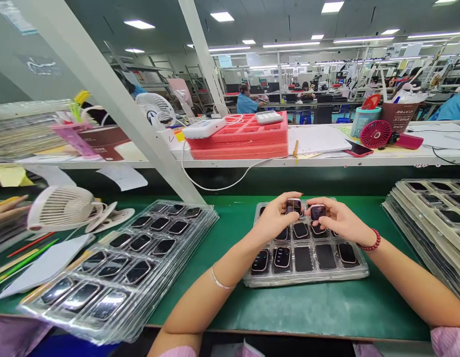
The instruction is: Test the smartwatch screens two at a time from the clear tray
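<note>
My left hand [276, 214] grips a smartwatch [293, 205] without a strap between thumb and fingers, its screen turned toward me. A second smartwatch [318, 212] sits in my right hand [337, 216], pinched by thumb and fingers, with small text lit on its screen. Both are held side by side just above a clear plastic tray [307, 277] divided into compartments. In its front row, two watches lie at the left and one [347, 253] at the right, while two compartments between them hold no watch. My hands cover part of the back rows.
On the left stands a stack of clear trays [177, 270] filled with watches; another tray stack [419, 218] is at the right. A white fan [62, 208] lies near a co-worker's hand [8, 212]. The shelf behind carries red foam [237, 144] and a phone [359, 148].
</note>
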A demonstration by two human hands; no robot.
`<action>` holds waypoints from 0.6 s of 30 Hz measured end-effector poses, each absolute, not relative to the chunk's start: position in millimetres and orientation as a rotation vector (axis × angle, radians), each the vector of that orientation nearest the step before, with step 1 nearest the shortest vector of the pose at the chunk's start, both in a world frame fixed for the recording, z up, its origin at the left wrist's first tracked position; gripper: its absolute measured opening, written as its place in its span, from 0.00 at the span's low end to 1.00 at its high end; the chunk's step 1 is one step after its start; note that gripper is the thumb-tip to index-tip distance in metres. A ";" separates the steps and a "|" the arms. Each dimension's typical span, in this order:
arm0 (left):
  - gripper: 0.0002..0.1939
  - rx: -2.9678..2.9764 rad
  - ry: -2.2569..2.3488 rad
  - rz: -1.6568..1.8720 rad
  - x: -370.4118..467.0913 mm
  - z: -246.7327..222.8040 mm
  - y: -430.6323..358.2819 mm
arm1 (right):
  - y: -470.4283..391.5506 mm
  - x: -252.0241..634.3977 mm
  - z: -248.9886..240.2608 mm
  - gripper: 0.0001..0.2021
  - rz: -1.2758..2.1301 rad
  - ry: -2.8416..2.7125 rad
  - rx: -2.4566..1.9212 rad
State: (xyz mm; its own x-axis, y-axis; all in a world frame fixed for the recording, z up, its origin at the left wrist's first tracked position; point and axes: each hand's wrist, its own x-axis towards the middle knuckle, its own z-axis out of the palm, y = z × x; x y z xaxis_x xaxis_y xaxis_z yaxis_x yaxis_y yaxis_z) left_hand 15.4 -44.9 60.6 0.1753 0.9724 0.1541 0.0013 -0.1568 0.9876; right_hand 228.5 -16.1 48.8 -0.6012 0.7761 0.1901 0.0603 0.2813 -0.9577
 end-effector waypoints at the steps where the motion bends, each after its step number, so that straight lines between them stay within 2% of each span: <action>1: 0.25 1.400 1.000 1.182 15.3 60.6 -45.0 | -16.4 228.5 49.1 0.23 1.353 -1.894 -0.744; 4: 0.25 1.369 0.985 1.182 14.7 60.3 -45.4 | -16.7 228.6 49.7 0.21 1.341 -1.909 -0.730; 8: 0.30 1.373 0.987 1.176 14.3 60.8 -46.2 | -16.7 228.7 50.4 0.20 1.371 -1.888 -0.746; 13: 0.28 1.370 0.986 1.172 14.8 61.6 -45.9 | -16.8 228.6 50.6 0.20 1.384 -1.894 -0.744; 18: 0.34 1.383 0.982 1.159 14.4 60.8 -45.2 | -15.5 227.9 48.2 0.20 1.398 -1.870 -0.747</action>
State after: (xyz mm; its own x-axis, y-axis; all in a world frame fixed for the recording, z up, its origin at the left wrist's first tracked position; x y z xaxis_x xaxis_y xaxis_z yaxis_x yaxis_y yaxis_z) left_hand 14.4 -45.2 60.8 0.1989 0.9709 0.1334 -0.0279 -0.1305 0.9911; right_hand 227.9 -15.5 48.2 -0.6066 0.7749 0.1778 0.0492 0.2598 -0.9644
